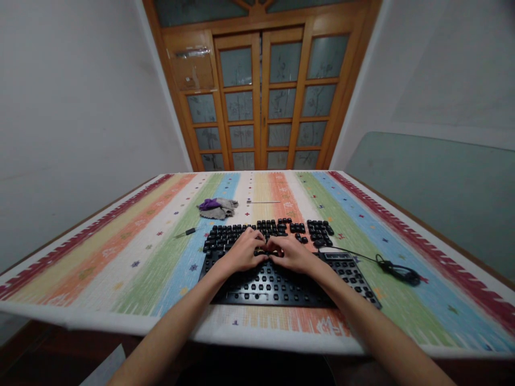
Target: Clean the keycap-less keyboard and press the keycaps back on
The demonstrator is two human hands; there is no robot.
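A black keyboard (277, 289) lies near the front edge of the table, its keycaps off and its key posts bare. Beyond its far edge, loose black keycaps (225, 234) are laid out in keyboard order. Over the keyboard's far edge, my left hand (246, 250) and my right hand (290, 253) meet with fingers bent and closed. Between their fingertips is a small black piece that looks like a keycap (263, 252), partly hidden by the fingers. The keyboard's cable (398, 271) is bundled to the right.
Behind the keycaps lies a crumpled grey and purple cloth (218, 208), with a thin rod (263, 202) beside it. A small black-handled tool with thin wires (190, 231) sits to the left. A striped cloth (153, 257) covers the table; wooden glass doors (261, 107) stand beyond.
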